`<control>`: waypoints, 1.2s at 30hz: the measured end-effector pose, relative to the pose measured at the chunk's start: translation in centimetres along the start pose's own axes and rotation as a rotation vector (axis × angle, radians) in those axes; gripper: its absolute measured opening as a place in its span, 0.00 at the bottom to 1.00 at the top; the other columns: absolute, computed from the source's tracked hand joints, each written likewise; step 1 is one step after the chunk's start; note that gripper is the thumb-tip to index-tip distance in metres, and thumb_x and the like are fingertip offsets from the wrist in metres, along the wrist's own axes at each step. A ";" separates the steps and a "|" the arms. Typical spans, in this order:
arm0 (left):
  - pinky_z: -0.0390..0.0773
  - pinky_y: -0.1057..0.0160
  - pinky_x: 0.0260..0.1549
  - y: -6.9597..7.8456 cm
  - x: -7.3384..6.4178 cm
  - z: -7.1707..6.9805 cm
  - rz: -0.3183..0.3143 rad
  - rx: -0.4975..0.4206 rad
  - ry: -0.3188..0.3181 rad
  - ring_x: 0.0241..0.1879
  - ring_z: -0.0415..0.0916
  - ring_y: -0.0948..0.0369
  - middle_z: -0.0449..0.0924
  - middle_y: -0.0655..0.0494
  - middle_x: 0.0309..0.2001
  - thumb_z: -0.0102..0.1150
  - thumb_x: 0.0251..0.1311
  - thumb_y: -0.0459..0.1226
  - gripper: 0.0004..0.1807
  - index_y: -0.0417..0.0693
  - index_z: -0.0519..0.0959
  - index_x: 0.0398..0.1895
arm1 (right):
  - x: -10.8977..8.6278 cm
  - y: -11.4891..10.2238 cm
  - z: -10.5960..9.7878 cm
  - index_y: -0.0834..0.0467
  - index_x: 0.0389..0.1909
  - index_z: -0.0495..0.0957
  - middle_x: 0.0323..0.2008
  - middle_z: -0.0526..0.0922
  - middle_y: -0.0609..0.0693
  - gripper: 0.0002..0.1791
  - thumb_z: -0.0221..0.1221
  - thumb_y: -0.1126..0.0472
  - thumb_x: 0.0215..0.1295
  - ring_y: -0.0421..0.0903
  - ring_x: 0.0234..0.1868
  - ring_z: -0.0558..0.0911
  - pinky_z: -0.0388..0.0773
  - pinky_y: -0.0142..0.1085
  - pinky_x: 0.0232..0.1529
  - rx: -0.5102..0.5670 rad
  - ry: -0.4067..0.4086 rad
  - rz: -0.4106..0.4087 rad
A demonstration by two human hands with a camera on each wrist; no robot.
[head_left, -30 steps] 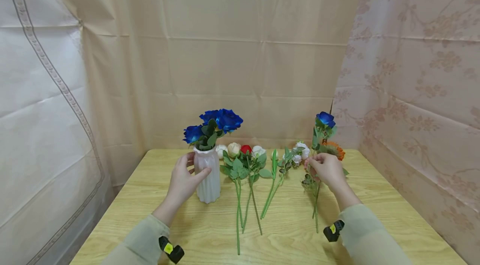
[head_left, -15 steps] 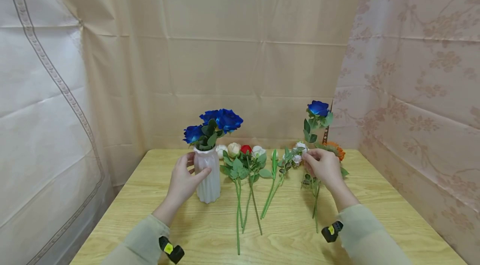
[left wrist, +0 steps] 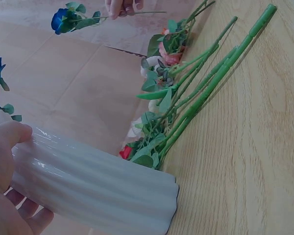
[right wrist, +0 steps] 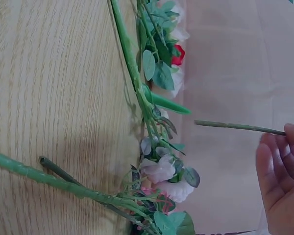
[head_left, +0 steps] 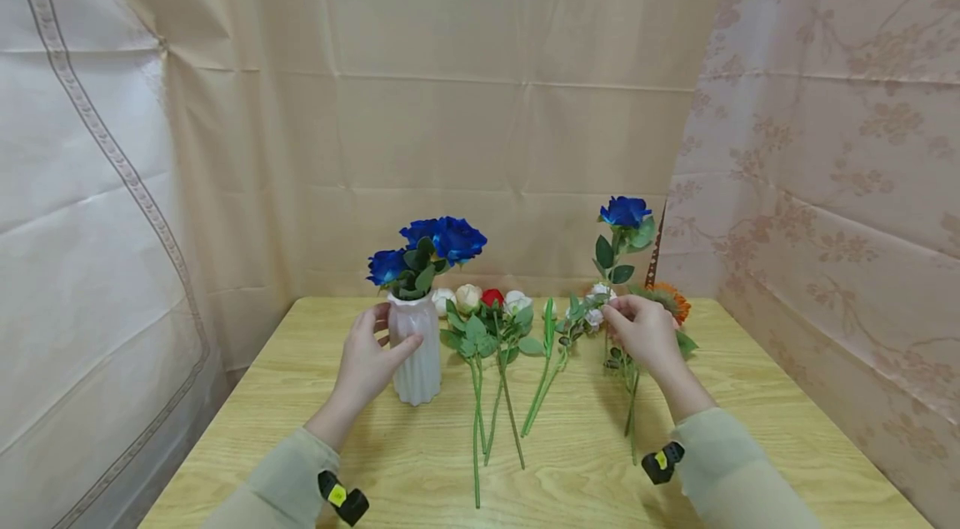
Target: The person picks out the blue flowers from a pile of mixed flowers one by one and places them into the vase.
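A white ribbed vase (head_left: 416, 354) stands upright at the left of the table, several blue roses (head_left: 459, 240) in its mouth. My left hand (head_left: 367, 358) holds the vase round its upper part, thumb in front and fingers behind, as the left wrist view also shows. Over the right side of the table my right hand (head_left: 651, 333) pinches the stem of another blue rose (head_left: 625, 212). That rose is upright, its bloom above the hand. The bare lower stem (right wrist: 240, 126) sticks out below the fingers in the right wrist view, off the table.
Between the hands lie white and red flowers (head_left: 492, 297) with stems toward me, a green closed bud (head_left: 548, 325) and small pale blooms (head_left: 594, 317). An orange flower (head_left: 678, 304) lies behind my right hand. Curtains (head_left: 487, 137) hang round the wooden table (head_left: 337, 462).
My right hand has raised the single blue rose and shifted it slightly left, away from the orange flower. The left hand and the vase have stayed in place.
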State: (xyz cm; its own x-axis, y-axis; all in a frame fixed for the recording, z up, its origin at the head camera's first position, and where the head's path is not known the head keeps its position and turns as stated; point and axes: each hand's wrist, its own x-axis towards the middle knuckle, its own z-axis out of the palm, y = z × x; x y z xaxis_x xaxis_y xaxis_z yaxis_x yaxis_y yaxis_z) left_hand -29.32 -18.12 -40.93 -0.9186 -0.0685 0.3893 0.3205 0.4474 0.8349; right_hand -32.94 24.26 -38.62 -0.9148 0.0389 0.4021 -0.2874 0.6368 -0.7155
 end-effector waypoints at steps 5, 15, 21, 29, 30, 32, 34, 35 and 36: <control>0.77 0.45 0.57 0.0 0.0 0.0 -0.003 -0.002 0.001 0.61 0.70 0.46 0.69 0.43 0.63 0.74 0.60 0.44 0.39 0.40 0.66 0.70 | 0.1 0.1 0.0 0.63 0.43 0.83 0.28 0.87 0.53 0.14 0.62 0.55 0.73 0.48 0.26 0.85 0.81 0.36 0.23 -0.053 -0.009 -0.005; 0.77 0.44 0.58 0.1 0.0 -0.1 -0.009 0.001 -0.002 0.61 0.70 0.46 0.68 0.43 0.63 0.73 0.60 0.45 0.39 0.40 0.66 0.70 | -0.1 -0.1 0.1 0.63 0.42 0.82 0.30 0.88 0.56 0.12 0.62 0.56 0.73 0.55 0.29 0.87 0.85 0.39 0.26 -0.011 -0.043 0.022; 0.77 0.45 0.57 0.1 -0.1 -0.1 -0.010 0.006 -0.006 0.61 0.70 0.46 0.68 0.43 0.63 0.73 0.60 0.46 0.39 0.40 0.66 0.69 | -0.1 -0.2 0.3 0.62 0.40 0.83 0.28 0.87 0.51 0.11 0.62 0.57 0.73 0.50 0.28 0.86 0.84 0.37 0.26 -0.003 -0.049 0.021; 0.76 0.44 0.58 0.2 -0.1 0.0 -0.017 0.007 -0.008 0.62 0.70 0.46 0.68 0.43 0.64 0.73 0.61 0.46 0.40 0.40 0.66 0.70 | -0.2 -0.1 0.7 0.62 0.38 0.82 0.28 0.86 0.53 0.10 0.63 0.57 0.73 0.56 0.31 0.86 0.85 0.40 0.27 0.067 -0.066 0.025; 0.76 0.44 0.58 0.3 -0.1 0.0 -0.014 0.013 -0.006 0.61 0.70 0.46 0.68 0.43 0.64 0.73 0.61 0.46 0.40 0.40 0.66 0.70 | -0.2 -0.1 0.8 0.62 0.38 0.82 0.28 0.86 0.53 0.10 0.63 0.58 0.72 0.56 0.31 0.86 0.85 0.40 0.27 0.069 -0.064 0.024; 0.76 0.44 0.58 0.3 -0.1 0.0 -0.005 0.022 -0.002 0.61 0.70 0.46 0.69 0.43 0.63 0.73 0.60 0.46 0.39 0.40 0.66 0.70 | -0.3 0.0 0.9 0.61 0.37 0.82 0.28 0.86 0.53 0.09 0.63 0.58 0.72 0.56 0.31 0.86 0.85 0.39 0.26 0.075 -0.061 0.025; 0.76 0.43 0.58 0.4 -0.1 0.0 0.002 0.029 0.004 0.60 0.70 0.46 0.69 0.42 0.63 0.73 0.60 0.45 0.39 0.39 0.67 0.69 | -0.3 0.0 0.9 0.62 0.37 0.82 0.29 0.86 0.53 0.10 0.63 0.58 0.72 0.55 0.30 0.86 0.85 0.38 0.26 0.078 -0.064 0.015; 0.76 0.44 0.58 0.4 -0.1 0.0 0.006 0.031 0.006 0.60 0.70 0.46 0.69 0.42 0.63 0.73 0.60 0.45 0.39 0.39 0.67 0.69 | -0.3 0.0 0.9 0.62 0.37 0.82 0.29 0.86 0.54 0.10 0.63 0.58 0.72 0.55 0.30 0.86 0.85 0.39 0.27 0.086 -0.064 0.013; 0.76 0.44 0.58 0.4 -0.1 0.0 0.008 0.036 0.007 0.60 0.70 0.46 0.69 0.42 0.62 0.73 0.60 0.45 0.39 0.39 0.67 0.69 | -0.4 -0.1 1.0 0.62 0.37 0.82 0.29 0.86 0.54 0.10 0.63 0.58 0.72 0.54 0.30 0.86 0.86 0.40 0.27 0.095 -0.064 0.014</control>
State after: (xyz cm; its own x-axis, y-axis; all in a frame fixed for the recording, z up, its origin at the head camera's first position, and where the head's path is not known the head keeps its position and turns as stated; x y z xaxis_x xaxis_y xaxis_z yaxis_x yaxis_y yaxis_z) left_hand -29.11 -17.91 -40.63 -0.9144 -0.0715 0.3985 0.3187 0.4798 0.8174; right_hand -32.87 23.47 -39.28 -0.9343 -0.0037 0.3564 -0.2970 0.5607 -0.7729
